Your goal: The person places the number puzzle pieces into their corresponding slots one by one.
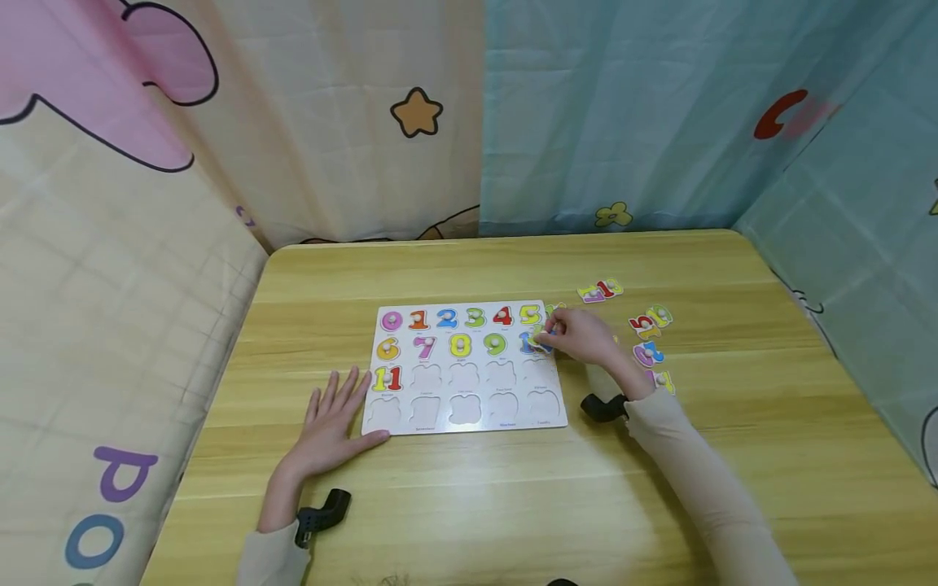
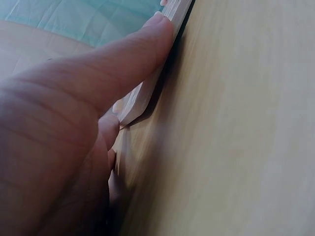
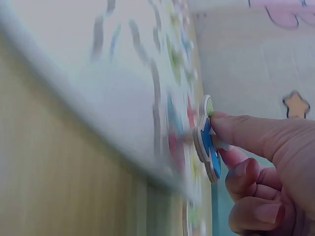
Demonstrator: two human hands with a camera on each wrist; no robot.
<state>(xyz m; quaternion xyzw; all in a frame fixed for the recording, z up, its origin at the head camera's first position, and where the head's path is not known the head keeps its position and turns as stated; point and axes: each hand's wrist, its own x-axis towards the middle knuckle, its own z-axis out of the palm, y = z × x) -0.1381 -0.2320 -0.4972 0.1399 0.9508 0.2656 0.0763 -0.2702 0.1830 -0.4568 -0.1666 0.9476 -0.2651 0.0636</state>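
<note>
From here, head view: left hand (image 1: 330, 431) straight-fingered at the left edge of the board (image 1: 444, 407), right hand (image 1: 584, 335) over its upper right. Left wrist: thumb touching board, top centre. Right wrist: fingers pinch a number piece (image 3: 205, 142) mid-frame, long axis near upright, board leftward.

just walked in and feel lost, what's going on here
Someone is working on a number puzzle board. Their right hand pinches a green-and-blue number piece just above it, by the right end of the second row. The left hand lies spread against the board's left edge. Pieces 0 to 9 and the 11 are in place, while the rest of the third row and all the fourth are unfilled recesses. Loose pieces lie on the table to the right.
</note>
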